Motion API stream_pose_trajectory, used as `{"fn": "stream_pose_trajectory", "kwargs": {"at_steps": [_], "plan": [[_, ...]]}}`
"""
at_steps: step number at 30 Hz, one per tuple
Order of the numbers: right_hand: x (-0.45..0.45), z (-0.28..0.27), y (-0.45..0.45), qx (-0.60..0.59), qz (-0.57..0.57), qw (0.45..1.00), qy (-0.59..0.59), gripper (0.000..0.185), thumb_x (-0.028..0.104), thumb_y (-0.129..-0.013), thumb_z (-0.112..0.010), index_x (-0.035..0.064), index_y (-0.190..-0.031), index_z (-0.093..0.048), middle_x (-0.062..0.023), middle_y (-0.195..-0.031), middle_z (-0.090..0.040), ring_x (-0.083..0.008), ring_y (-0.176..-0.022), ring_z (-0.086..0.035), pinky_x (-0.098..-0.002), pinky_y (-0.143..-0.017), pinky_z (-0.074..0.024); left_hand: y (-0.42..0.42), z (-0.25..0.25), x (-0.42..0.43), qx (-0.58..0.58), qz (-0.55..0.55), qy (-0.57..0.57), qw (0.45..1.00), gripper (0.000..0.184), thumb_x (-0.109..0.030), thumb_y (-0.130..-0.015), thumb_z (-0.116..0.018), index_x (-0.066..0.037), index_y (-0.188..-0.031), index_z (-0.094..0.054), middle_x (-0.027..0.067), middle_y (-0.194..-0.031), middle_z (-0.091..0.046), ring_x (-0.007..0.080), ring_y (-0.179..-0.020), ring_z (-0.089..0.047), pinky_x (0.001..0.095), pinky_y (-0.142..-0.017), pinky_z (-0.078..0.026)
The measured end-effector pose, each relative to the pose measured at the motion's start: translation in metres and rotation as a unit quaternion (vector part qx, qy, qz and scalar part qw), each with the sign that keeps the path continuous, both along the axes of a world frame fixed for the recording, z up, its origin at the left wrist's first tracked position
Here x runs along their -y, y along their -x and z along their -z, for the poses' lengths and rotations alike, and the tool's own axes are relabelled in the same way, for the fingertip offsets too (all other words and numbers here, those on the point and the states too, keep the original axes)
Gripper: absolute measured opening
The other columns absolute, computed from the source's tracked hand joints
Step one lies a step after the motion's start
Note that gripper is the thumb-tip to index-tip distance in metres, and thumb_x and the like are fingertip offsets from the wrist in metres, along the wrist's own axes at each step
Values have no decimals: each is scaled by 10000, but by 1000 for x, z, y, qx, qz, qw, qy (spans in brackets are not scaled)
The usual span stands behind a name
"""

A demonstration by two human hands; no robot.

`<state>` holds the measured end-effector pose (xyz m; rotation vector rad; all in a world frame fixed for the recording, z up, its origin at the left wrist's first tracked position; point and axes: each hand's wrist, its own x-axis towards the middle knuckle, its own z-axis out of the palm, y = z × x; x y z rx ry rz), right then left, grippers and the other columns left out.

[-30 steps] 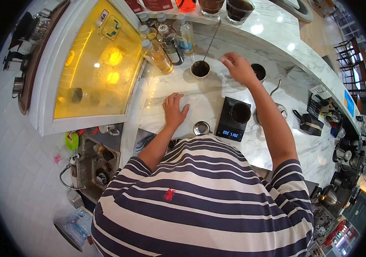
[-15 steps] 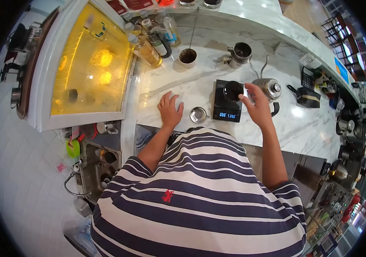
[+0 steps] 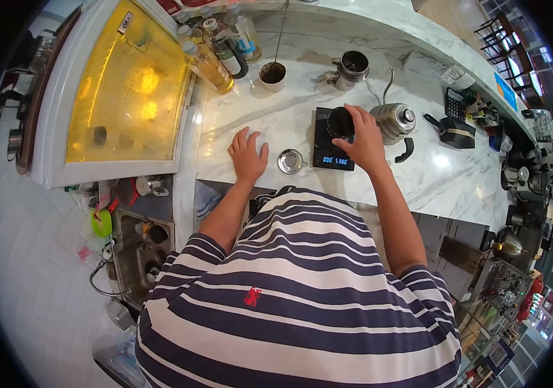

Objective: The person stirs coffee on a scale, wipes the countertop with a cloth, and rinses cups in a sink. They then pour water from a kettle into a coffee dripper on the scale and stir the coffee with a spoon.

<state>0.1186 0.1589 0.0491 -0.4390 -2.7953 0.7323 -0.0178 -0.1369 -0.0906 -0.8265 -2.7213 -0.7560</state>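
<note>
Two hands: my left hand [image 3: 248, 156] lies spread on the table [image 3: 283, 123], holding nothing; my right hand [image 3: 367, 143] straddles the dark cup [image 3: 339, 123] with fingers and thumb, though I cannot tell whether they grip.
Step at the cup: taking hold, I judge.
Next move: calls for firm, level closing.
Dark cup: on the black scale [image 3: 322, 145], apparently upright, mouth up, long axis vertical.
Black scale: lengthwise away from me, display [image 3: 336, 160] nearest.
</note>
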Motion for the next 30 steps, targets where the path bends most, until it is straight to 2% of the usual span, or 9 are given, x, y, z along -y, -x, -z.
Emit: {"fn": "stream_pose_trajectory", "kwargs": {"at_steps": [14,23,30], "plan": [[-11,6,18,58,-64,996,-19,939,276,-740,-886,199,-1547,-413,-140,-1484,-512,-351,-1343,-513,-514,-1069,-446,-26,3,-14,8,-64,-5,998,433,-277,-870,-739,-117,-1264,-655,141,-1463,-518,360,-1384,-438,530,-1100,-323],[-14,2,19,82,-80,993,-41,957,231,-739,-868,217,-1559,-376,-148,-1444,-509,-364,-1282,-538,-521,-1028,-476,-31,1,-16,16,-72,12,997,438,-270,-877,-735,-124,-1278,-641,143,-1477,-507,360,-1406,-421,537,-1116,-307],[-13,2,20,64,-74,995,-17,970,174,-725,-867,191,-1559,-372,-154,-1413,-530,-376,-1269,-537,-511,-1038,-472,-31,0,-16,14,-68,8,998,441,-268,-872,-736,-130,-1279,-638,137,-1479,-507,356,-1407,-420,535,-1107,-308]]}}
